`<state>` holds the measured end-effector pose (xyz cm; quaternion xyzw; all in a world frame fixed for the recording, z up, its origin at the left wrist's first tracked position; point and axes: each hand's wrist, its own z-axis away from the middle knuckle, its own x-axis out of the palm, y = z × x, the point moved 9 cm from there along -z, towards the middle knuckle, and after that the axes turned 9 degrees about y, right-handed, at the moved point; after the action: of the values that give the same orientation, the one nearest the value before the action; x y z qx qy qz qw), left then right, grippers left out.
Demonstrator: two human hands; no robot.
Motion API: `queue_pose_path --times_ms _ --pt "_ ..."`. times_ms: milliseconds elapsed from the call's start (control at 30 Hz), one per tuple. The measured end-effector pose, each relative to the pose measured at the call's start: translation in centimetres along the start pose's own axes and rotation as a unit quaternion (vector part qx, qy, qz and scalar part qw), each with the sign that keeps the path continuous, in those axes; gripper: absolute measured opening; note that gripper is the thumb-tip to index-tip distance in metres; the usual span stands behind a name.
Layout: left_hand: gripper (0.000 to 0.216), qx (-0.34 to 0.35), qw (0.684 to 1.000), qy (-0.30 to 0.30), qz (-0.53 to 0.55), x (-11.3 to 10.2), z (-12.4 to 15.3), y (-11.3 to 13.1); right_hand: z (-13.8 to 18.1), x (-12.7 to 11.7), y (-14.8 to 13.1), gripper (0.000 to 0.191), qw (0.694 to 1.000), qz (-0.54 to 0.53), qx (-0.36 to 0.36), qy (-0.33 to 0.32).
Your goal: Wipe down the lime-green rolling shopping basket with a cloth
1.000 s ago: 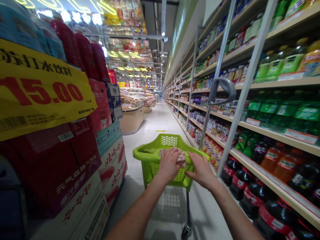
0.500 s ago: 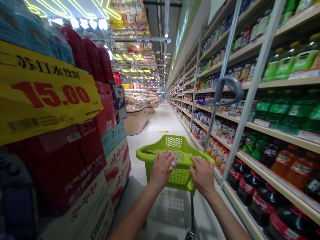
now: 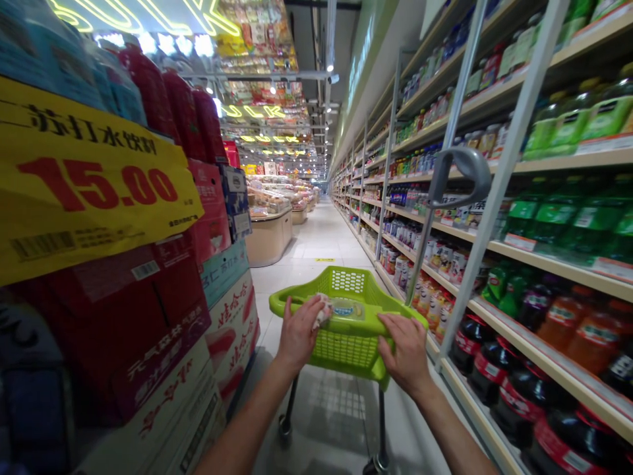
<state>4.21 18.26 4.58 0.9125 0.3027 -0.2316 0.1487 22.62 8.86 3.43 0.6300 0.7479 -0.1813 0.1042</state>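
Note:
A green plastic shopping cart [image 3: 346, 356] stands in front of me, with an oval sticker [image 3: 345, 310] on its near rim. My left hand [image 3: 301, 330] presses a crumpled, patterned cloth [image 3: 324, 312] against the left part of that rim, fingers closed over it. On the rim's right end lies my right hand [image 3: 406, 343], its fingers curled over the edge and gripping it. Past this hand, a metal pole [image 3: 424, 244] rises with a grey loop-shaped handle [image 3: 457, 178] on it; neither hand touches that.
Shelves of bottled drinks [image 3: 568, 211] run along the right side. Stacked drink cartons [image 3: 133, 316] stand close on the left under a yellow price sign [image 3: 93, 178]. The tiled aisle [image 3: 316, 227] stretches ahead, past a rounded display counter [image 3: 270, 237].
My left hand has slid left along the cart's rim with the cloth, uncovering the sticker. My right hand stays on the rim's right end, shifted very slightly.

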Motion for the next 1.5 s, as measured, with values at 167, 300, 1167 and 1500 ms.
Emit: queue_pose_path --times_ms 167,300,1167,1500 --pt "0.032 -0.105 0.987 0.101 -0.069 -2.7 0.6 -5.8 0.1 -0.3 0.4 0.033 1.000 -0.008 -0.006 0.002" --pt "0.037 -0.065 0.997 0.049 0.000 -0.3 0.0 -1.5 0.1 -0.4 0.4 0.033 1.000 -0.011 0.005 0.021" --pt "0.029 -0.148 0.988 0.032 -0.027 0.6 -2.1 1.8 0.4 -0.2 -0.3 0.039 0.999 -0.005 -0.012 0.039" --pt "0.031 -0.110 0.994 0.003 -0.006 1.2 -2.2 2.3 0.6 -0.1 -0.1 0.036 0.998 -0.001 -0.029 0.060"
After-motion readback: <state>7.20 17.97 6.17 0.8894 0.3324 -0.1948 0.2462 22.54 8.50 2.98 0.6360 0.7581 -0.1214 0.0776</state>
